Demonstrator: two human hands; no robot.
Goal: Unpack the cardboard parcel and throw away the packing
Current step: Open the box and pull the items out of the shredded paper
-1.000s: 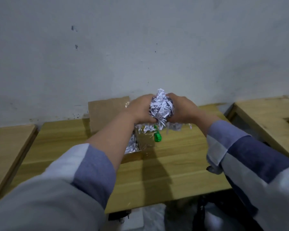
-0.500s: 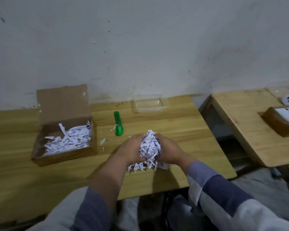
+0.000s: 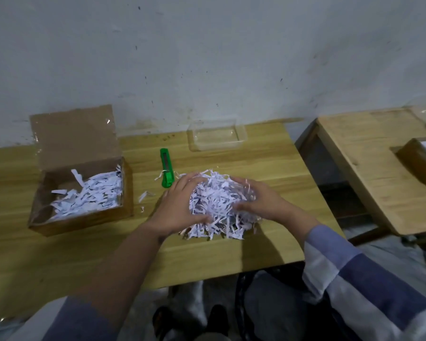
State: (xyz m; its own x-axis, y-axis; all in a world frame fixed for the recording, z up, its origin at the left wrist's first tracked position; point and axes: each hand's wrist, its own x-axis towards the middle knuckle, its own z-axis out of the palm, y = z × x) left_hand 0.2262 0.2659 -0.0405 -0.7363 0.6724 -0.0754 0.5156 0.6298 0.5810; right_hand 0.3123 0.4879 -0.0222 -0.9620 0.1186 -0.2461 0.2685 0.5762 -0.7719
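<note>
An open cardboard parcel [image 3: 84,222] sits on the left of the wooden table [image 3: 59,262], lid flap up, with white shredded paper [image 3: 91,195] inside. A loose heap of shredded paper packing [image 3: 217,200] lies on the table in front of me. My left hand [image 3: 180,207] rests against the heap's left side and my right hand [image 3: 258,200] against its right side. The fingers of both hands are spread and not clenched. What lies under the heap is hidden.
A green utility knife [image 3: 167,171] lies between the parcel and the heap, with a few stray paper strips [image 3: 145,195] nearby. A clear plastic container [image 3: 217,134] stands by the wall. A second wooden table [image 3: 379,168] on the right carries a brown box [image 3: 418,163].
Both hands carried the squeezed bundle of shredded paper away from the parcel, set it on the table and spread apart; the bundle has loosened into a wider heap.
</note>
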